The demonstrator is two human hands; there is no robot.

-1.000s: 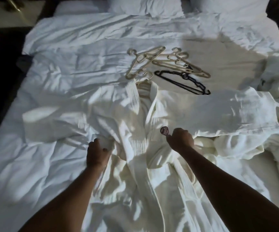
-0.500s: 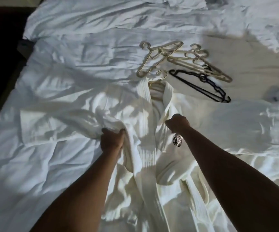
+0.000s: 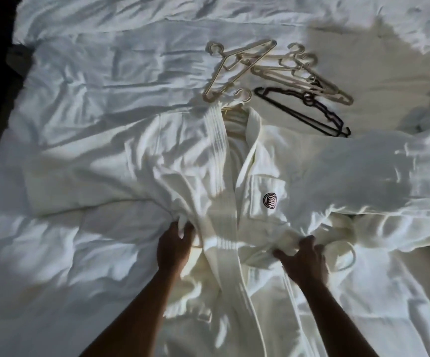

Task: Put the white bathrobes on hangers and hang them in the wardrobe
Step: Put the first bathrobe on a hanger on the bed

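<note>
We saw a wide bed (image 3: 79, 253) spread with a rumpled white duvet, lit in patches and crossed by soft shadows, with a darker shaded area at about 1 o'clock. Along the left edge, around 9 to 10 o'clock, the room fell away into near-black and we could not tell what stood there.

The white bathrobe (image 3: 273, 163) lay face up across the middle of the bed, collar toward 12 o'clock, sleeves spread toward 9 and 3 o'clock, a dark round emblem (image 3: 270, 200) on its chest pocket. A pale hanger hook (image 3: 243, 94) stuck out just above the collar, its body hidden inside the robe.

The left hand (image 3: 174, 249) had its fingers curled into a bunch of the robe's cloth at the waist, at about 7 o'clock from the emblem. The right hand (image 3: 302, 257) gripped the gathered fabric at about 5 o'clock, fingers bent around it.

Beyond the collar, at 12 to 1 o'clock, a loose heap of beige hangers (image 3: 280, 68) rested on the duvet, and a black hanger (image 3: 309, 110) lay just beside them, touching the robe's right shoulder edge.
</note>
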